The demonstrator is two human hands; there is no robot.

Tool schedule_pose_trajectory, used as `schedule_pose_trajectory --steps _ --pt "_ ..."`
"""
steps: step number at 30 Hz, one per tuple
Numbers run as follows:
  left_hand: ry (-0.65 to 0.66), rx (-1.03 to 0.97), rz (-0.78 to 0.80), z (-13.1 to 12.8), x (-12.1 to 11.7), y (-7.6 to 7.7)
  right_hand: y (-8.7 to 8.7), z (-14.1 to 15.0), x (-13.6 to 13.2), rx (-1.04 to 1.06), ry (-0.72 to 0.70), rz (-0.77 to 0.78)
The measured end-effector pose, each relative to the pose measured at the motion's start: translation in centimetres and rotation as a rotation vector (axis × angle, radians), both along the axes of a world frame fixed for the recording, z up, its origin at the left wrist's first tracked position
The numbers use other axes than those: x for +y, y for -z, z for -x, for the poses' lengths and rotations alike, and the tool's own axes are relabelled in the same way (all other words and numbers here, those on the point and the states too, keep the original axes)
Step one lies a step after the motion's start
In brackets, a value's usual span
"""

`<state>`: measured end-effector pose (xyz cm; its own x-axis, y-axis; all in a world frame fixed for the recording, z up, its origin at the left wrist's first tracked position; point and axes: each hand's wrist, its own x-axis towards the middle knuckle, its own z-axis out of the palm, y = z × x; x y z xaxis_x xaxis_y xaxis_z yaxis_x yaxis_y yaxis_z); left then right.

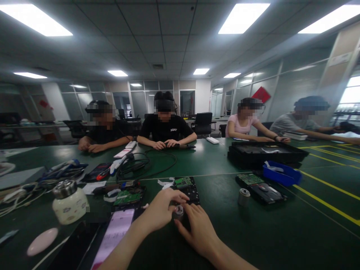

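Observation:
A small metal cylinder (179, 212), with a look of a motor, stands on the green table between my hands. My left hand (161, 205) reaches over from the left, its thumb and curled fingers closed at the cylinder's top. On the other side my right hand (200, 227) has its thumb and fingers bent around the cylinder's right side and front. My fingers partly hide it. Just beyond them lies a black case with a green circuit board (183, 182). A similar metal cylinder (243, 197) stands upright farther right, beside another black unit with a circuit board (260, 186).
To the left are a phone (115, 232), a cream bottle (69, 202), a pink oval object (42, 242) and another circuit board (128, 197). A blue bin (282, 174) and black tray (267, 153) stand at the right. Several people sit across the table; cables (135, 165) lie between.

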<state>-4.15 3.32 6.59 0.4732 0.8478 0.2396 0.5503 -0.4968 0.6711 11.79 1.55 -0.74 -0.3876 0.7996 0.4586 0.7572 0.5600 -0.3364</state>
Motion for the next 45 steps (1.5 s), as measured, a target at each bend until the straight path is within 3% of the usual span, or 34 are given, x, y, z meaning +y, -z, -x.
schedule_pose_trajectory --steps 6,12,25,32,39,45 --pt "-0.072 0.098 -0.049 0.4 -0.1 -0.6 -0.1 0.0 -0.2 0.019 -0.020 0.012" --pt "-0.131 0.195 -0.057 -0.5 -0.1 -0.1 0.1 0.0 -0.1 0.008 -0.022 0.005" --pt "-0.162 0.188 -0.021 -0.4 0.1 0.2 0.0 0.0 0.0 0.023 -0.016 0.012" --pt "-0.062 0.124 0.002 -0.3 -0.1 0.2 0.1 -0.1 0.1 0.029 -0.023 0.005" --pt "-0.167 0.119 -0.046 -0.8 -0.2 0.2 0.3 0.0 0.0 0.026 -0.025 -0.007" --pt "-0.114 0.057 0.005 -1.1 -0.3 0.3 0.3 0.0 0.1 0.019 -0.015 0.008"
